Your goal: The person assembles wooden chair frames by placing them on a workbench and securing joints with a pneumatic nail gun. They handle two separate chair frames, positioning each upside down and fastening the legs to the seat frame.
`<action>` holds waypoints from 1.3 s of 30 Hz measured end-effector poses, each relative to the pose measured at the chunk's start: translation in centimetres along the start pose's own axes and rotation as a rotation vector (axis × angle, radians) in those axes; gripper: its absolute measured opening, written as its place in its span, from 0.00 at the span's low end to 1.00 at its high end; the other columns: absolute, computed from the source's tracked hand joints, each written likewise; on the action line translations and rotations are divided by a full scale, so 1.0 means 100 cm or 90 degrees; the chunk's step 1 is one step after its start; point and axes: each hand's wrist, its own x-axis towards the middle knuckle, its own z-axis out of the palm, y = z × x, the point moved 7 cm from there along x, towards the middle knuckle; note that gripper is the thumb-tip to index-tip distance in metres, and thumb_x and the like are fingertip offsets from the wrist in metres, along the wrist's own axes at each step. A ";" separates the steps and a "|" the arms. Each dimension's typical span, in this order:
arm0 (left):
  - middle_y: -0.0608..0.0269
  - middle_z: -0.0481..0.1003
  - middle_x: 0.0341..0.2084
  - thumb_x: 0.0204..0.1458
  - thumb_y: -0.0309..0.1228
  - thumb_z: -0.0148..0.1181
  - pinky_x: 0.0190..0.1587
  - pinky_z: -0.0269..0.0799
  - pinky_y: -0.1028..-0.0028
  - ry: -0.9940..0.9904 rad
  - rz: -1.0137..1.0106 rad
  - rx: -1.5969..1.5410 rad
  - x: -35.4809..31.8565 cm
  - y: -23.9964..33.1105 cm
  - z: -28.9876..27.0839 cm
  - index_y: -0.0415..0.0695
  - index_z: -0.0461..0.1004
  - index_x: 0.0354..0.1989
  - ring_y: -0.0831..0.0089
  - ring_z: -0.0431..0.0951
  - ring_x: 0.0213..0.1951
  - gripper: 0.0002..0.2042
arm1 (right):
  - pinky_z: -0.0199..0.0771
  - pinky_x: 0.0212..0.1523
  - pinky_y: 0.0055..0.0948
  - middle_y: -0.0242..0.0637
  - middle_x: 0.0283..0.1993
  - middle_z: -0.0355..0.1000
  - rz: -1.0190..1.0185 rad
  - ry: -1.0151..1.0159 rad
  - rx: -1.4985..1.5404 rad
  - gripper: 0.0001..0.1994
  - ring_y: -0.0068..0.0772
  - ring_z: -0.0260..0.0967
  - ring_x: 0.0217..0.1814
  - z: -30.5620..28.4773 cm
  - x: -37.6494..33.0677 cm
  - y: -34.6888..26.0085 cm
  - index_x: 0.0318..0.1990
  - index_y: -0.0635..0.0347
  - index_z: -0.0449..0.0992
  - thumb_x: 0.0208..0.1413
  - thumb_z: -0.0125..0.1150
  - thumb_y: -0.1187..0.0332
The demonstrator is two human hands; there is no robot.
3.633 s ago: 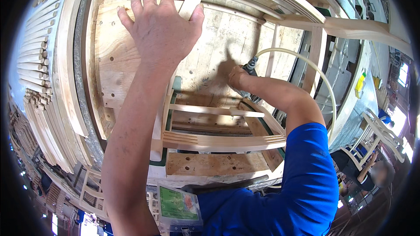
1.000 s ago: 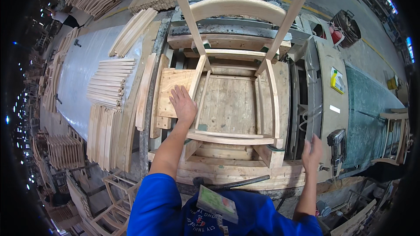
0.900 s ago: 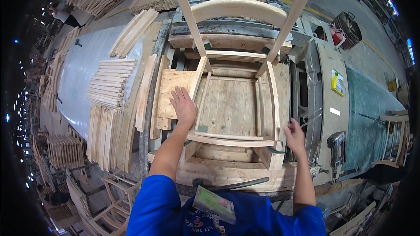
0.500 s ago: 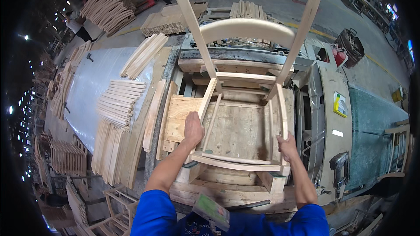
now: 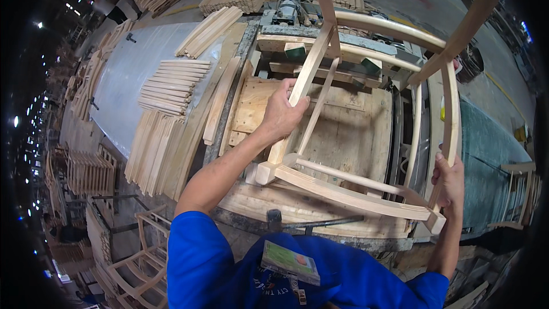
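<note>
A pale wooden chair frame [image 5: 354, 197], without a seat panel, is tilted and held above the wooden work fixture [image 5: 340, 140]. My left hand [image 5: 284, 110] wraps round its left side rail. On the other side, my right hand [image 5: 450, 178] grips the right side rail close to the front corner. The front rail and thin stretchers face me, while the tall back posts run out past the top of the view. Green-faced blocks [image 5: 295, 51] show on the fixture behind the frame.
Left of the fixture, a table [image 5: 128, 74] carries stacks of wooden slats [image 5: 174, 86]. A dark bar [image 5: 326, 222] lies along the fixture's near edge. Another chair frame [image 5: 140, 263] stands at lower left. To the right is a green-topped table [image 5: 492, 166].
Both hands have lifted the chair frame off the fixture and shifted it right, tilting it. My left hand sits higher in the view, and the right hand is farther right.
</note>
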 end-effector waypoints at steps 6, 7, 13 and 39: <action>0.63 0.76 0.33 0.59 0.31 0.65 0.29 0.72 0.77 0.017 0.037 -0.043 -0.058 0.074 -0.019 0.37 0.68 0.56 0.80 0.75 0.27 0.20 | 0.62 0.21 0.17 0.21 0.24 0.63 -0.099 0.038 0.051 0.23 0.12 0.59 0.21 -0.025 -0.088 -0.043 0.62 0.63 0.69 0.65 0.65 0.60; 0.63 0.76 0.33 0.60 0.31 0.65 0.29 0.72 0.77 0.020 0.031 -0.078 -0.067 0.090 -0.018 0.37 0.68 0.56 0.80 0.75 0.27 0.20 | 0.61 0.21 0.17 0.21 0.24 0.63 -0.109 0.059 0.068 0.24 0.11 0.59 0.21 -0.032 -0.103 -0.047 0.62 0.63 0.69 0.65 0.65 0.60; 0.67 0.72 0.29 0.66 0.46 0.61 0.22 0.70 0.81 -0.014 0.068 -0.122 -0.109 0.155 -0.034 0.40 0.69 0.55 0.84 0.73 0.21 0.22 | 0.60 0.22 0.14 0.19 0.28 0.61 -0.184 0.134 0.051 0.26 0.09 0.58 0.23 -0.065 -0.188 -0.083 0.65 0.62 0.68 0.66 0.64 0.58; 0.67 0.62 0.17 0.60 0.68 0.49 0.16 0.62 0.73 -0.304 0.144 -0.761 -0.251 0.331 0.341 0.45 0.70 0.38 0.75 0.62 0.14 0.32 | 0.75 0.53 0.38 0.44 0.45 0.76 -0.477 0.609 -0.626 0.26 0.39 0.75 0.50 -0.361 -0.464 -0.203 0.61 0.65 0.73 0.73 0.48 0.49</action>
